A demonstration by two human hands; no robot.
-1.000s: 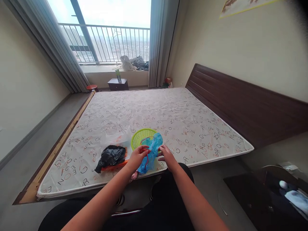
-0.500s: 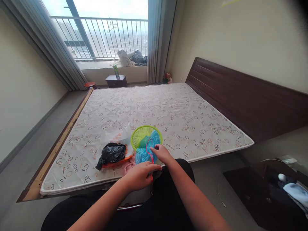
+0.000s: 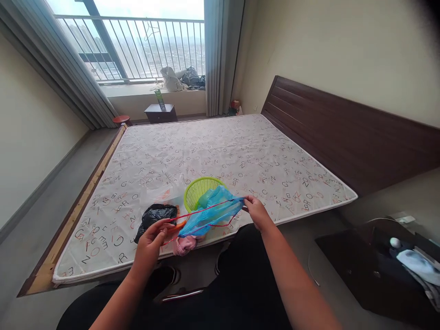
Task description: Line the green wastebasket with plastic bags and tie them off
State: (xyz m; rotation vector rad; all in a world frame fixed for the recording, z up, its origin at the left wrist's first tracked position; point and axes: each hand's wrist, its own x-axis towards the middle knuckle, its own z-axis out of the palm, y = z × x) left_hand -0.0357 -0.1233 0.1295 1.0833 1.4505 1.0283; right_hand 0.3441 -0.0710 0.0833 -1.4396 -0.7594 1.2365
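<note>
A thin blue plastic bag (image 3: 211, 213) is stretched sideways between my hands, just in front of a green plastic basket (image 3: 192, 190). My right hand (image 3: 257, 214) pinches the bag's gathered right edge. In the fingers of my left hand (image 3: 150, 243) is the red drawstring (image 3: 195, 212), pulled out to the left of the bag. Some blue-green plastic sits in the basket behind the bag. A bunched pink cloth (image 3: 185, 245) lies below the bag at the mattress edge. Next to my left hand is a crumpled black plastic bag (image 3: 156, 215), with an orange item partly hidden beside it.
The letter-printed mattress (image 3: 206, 146) spreads out ahead, with a dark headboard (image 3: 330, 123) on the right. A clear plastic bag (image 3: 161, 192) lies behind the black one. A dark low table (image 3: 364, 270) stands at the lower right.
My hands have moved apart, left hand to the left and right hand to the right. The bag and its red drawstring are now drawn out between them, where before they were bunched.
</note>
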